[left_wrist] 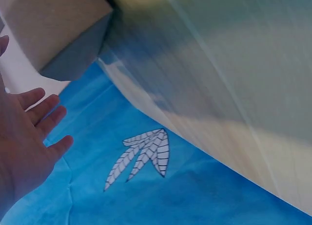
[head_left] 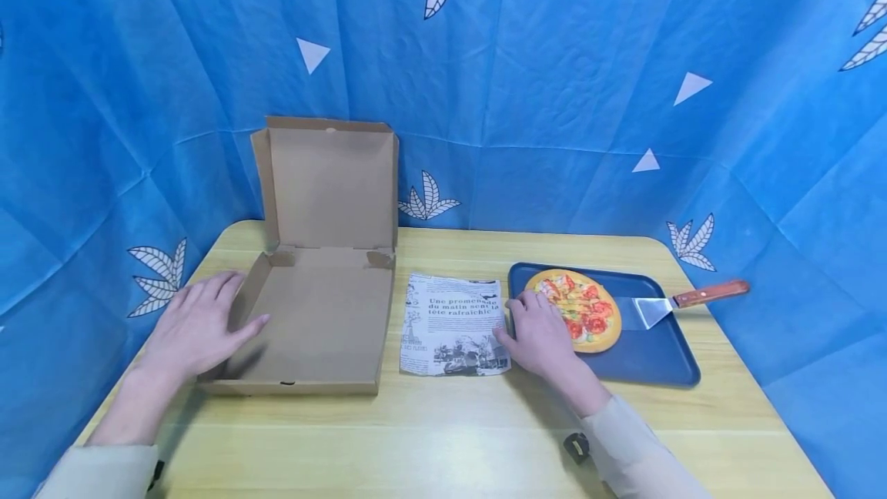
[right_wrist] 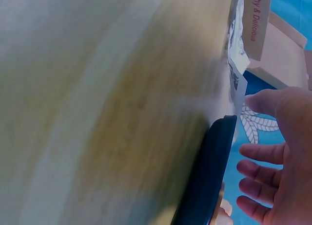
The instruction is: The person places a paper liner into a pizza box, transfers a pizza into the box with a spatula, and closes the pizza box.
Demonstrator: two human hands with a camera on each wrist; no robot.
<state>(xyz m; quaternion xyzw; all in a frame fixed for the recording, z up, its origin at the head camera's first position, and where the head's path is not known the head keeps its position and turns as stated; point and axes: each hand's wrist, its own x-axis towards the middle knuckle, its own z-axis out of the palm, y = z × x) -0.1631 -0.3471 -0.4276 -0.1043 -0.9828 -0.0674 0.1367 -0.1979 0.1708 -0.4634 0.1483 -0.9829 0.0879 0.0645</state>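
An open cardboard box (head_left: 326,322) stands on the left of the table with its lid raised. My left hand (head_left: 197,326) is over the box's left wall, fingers spread and nothing in them; the left wrist view shows the same hand (left_wrist: 29,137) beside the box's corner (left_wrist: 58,35). Printed paper (head_left: 453,329) lies right of the box. Between paper and pizza (head_left: 592,314) is my right hand (head_left: 543,333), holding nothing, its thumb at the paper's right edge. In the right wrist view that hand (right_wrist: 278,161) has relaxed fingers near the blue tray (right_wrist: 207,176). Whether it touches anything, I cannot tell.
A spatula with a wooden handle (head_left: 710,293) lies across the right edge of the tray (head_left: 658,360), its blade reaching toward the pizza. A small black object (head_left: 577,447) shows beside my right sleeve. Blue patterned cloth (head_left: 554,98) surrounds the wooden table (head_left: 443,445).
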